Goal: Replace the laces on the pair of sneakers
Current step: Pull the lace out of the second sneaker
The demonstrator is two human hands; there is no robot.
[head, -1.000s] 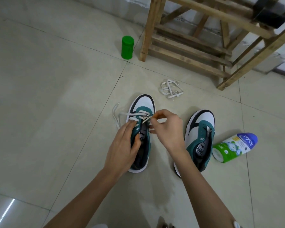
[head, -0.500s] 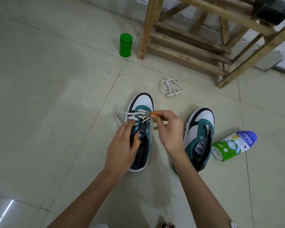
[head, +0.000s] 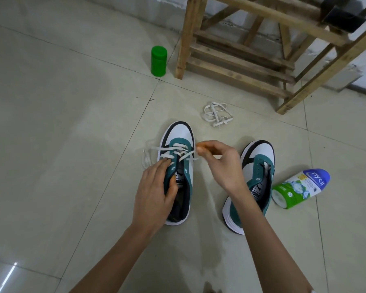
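- The half-laced sneaker (head: 179, 133) stands on the floor (head: 72, 144) directly in front of the person. Its toe points away, so the eyelets face up for threading.
- A white lace (head: 167, 148) crosses only the rows nearest the toe. One free end trails on the floor to the sneaker's left, out of the way.
- The left hand (head: 154, 191) is clamped on the sneaker's eyelet side, fingers over the outside and thumb tucked in by the tongue. This seems meant to pin the shoe down and steady the flap.
- The right hand (head: 220, 163) pinches the lace's other end just to the right of the laced rows. The strand runs taut from the eyelets, probably to take up slack before the next hole. The fingertips are blurred, so the exact grip is unclear.
- The unlaced sneaker (head: 260, 151) sits close on the right, partly under the right forearm, within easy reach for its turn.
- A loose lace bundle (head: 217, 114) lies beyond the toes, apart from both shoes. I cannot tell whether it is an old lace or a new one.
- A powder bottle (head: 300, 188) lies on its side beside the unlaced sneaker.
- A green canister (head: 159, 61) stands by a leg of the wooden frame (head: 241, 66). Neither the bottle nor the canister seems involved.
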